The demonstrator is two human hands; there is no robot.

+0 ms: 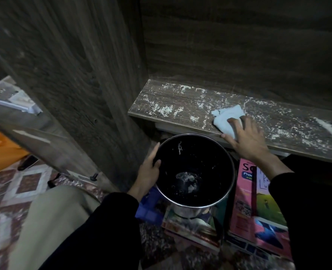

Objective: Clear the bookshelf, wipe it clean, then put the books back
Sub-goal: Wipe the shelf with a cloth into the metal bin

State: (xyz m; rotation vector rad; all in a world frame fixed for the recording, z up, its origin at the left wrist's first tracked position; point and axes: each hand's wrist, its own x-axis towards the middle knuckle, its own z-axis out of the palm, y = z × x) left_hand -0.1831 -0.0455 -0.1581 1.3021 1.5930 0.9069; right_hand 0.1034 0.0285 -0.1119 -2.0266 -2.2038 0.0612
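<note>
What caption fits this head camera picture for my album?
Right hand presses a cloth on the dusty shelf; left hand holds a bin beneath its edge.

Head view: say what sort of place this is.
Likely a room at home, at floor level beside a wooden bookshelf: patterned floor tiles, books piled on the floor, a cloth on the dusty shelf.

We see a dim scene: the back of the shelf [180, 106] and the bucket [195, 135] interior sink into shadow, while the cloth [227, 115] and floor tiles [24, 184] catch more light. The edges bend and blur.
</note>
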